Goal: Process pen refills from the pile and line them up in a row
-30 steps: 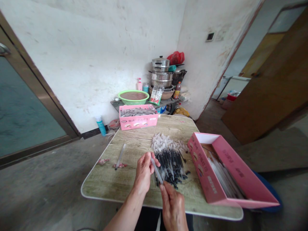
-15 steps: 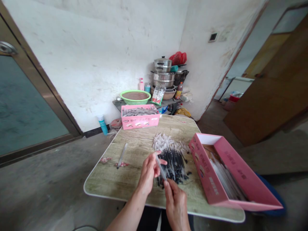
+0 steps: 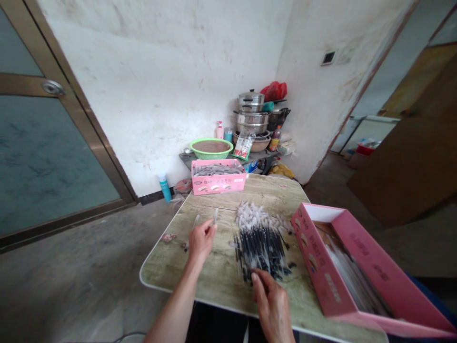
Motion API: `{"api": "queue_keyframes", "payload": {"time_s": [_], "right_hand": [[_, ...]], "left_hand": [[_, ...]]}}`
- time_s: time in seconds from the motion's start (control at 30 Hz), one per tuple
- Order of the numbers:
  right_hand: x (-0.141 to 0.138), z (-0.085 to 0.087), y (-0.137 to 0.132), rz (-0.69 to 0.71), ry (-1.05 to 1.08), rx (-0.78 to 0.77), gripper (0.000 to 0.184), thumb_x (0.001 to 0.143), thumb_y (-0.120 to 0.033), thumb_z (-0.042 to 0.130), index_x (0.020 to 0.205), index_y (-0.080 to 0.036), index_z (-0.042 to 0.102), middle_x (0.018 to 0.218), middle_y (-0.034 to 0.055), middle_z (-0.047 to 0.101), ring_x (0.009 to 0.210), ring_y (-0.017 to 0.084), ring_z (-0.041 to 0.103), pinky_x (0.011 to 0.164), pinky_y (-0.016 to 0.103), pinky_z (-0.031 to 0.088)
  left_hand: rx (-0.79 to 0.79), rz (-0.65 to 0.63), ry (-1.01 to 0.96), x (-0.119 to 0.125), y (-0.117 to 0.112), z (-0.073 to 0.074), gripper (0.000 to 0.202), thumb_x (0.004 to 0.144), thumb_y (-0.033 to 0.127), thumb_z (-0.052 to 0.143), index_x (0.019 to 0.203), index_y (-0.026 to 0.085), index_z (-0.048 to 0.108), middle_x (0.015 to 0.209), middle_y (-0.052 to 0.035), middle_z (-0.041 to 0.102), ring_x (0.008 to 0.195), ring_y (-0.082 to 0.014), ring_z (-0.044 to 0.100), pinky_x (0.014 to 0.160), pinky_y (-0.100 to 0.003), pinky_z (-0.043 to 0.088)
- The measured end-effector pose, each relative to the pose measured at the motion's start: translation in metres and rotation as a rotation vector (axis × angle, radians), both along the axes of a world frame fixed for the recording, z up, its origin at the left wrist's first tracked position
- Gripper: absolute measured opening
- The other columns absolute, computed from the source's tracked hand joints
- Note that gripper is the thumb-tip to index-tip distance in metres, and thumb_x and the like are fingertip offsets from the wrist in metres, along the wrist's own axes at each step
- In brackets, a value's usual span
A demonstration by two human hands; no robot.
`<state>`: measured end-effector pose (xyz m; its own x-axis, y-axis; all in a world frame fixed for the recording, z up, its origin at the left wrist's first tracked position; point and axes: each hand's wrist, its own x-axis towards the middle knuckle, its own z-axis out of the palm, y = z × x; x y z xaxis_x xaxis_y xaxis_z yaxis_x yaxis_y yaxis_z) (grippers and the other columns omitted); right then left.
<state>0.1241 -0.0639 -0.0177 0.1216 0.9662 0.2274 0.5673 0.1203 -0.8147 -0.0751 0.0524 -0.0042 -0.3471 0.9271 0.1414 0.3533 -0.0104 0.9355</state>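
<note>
My left hand (image 3: 202,240) is closed in a pinch around a slim translucent pen (image 3: 215,216), which points away from me over the left of the table. Just beside it lies another translucent pen (image 3: 196,220), partly covered by that hand. My right hand (image 3: 272,299) is at the near edge of a heap of black pen refills (image 3: 260,245). Its thumb and index fingertip meet by the refill ends; whatever is between them is too small to make out. Behind the refills is a pile of small whitish translucent pieces (image 3: 252,214).
A pink box (image 3: 219,185) full of pens stands at the table's far edge. On the right, a larger pink box (image 3: 317,271) holds long translucent sticks. Beyond the wood-patterned table (image 3: 167,267) are a green basin (image 3: 211,155) and stacked pots (image 3: 252,121).
My left hand has moved left with the pen, from above the refills to beside the lying pen. My right hand has let go of that pen and stayed near the refills. The view has shifted left.
</note>
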Motion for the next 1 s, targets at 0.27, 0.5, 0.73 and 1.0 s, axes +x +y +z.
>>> {"api": "queue_keyframes", "payload": {"time_s": [0.27,0.5,0.73,1.0], "right_hand": [[0.01,-0.004,-0.004,-0.011,-0.002,0.009,0.042,0.091,-0.046,0.042,0.095,-0.014,0.069,0.058,0.0049,0.066,0.052,0.019,0.063,0.046,0.023,0.046],[0.018,-0.009,-0.006,-0.023,-0.006,0.008,0.04,0.092,-0.044,0.041,0.095,-0.014,0.068,0.06,0.0047,0.066,0.054,0.019,0.063,0.047,0.023,0.046],[0.021,-0.008,-0.007,-0.025,0.012,-0.003,0.039,0.092,-0.042,0.041,0.093,-0.014,0.068,0.057,0.0036,0.064,0.05,0.018,0.06,0.046,0.023,0.044],[0.027,-0.013,-0.008,-0.035,0.027,-0.055,0.039,0.092,-0.043,0.042,0.095,-0.014,0.067,0.054,0.002,0.061,0.049,0.018,0.059,0.046,0.024,0.044]], "left_hand": [[-0.176,0.16,0.864,-0.045,0.01,-0.016,0.022,0.084,0.03,0.054,0.095,0.022,0.071,0.088,-0.0088,0.07,0.067,-0.0206,0.062,0.055,-0.027,0.032],[-0.245,0.162,0.887,-0.043,0.009,-0.025,0.025,0.082,0.031,0.057,0.102,0.024,0.07,0.097,-0.0096,0.068,0.071,-0.0212,0.063,0.058,-0.026,0.037],[-0.212,0.148,0.829,-0.049,0.01,-0.028,0.028,0.082,0.025,0.055,0.106,0.023,0.068,0.099,-0.0086,0.067,0.067,-0.0198,0.061,0.056,-0.027,0.036],[-0.114,0.132,0.721,-0.038,0.006,-0.013,0.03,0.08,0.028,0.059,0.108,0.022,0.067,0.095,-0.0064,0.067,0.071,-0.0207,0.061,0.059,-0.028,0.038]]}}
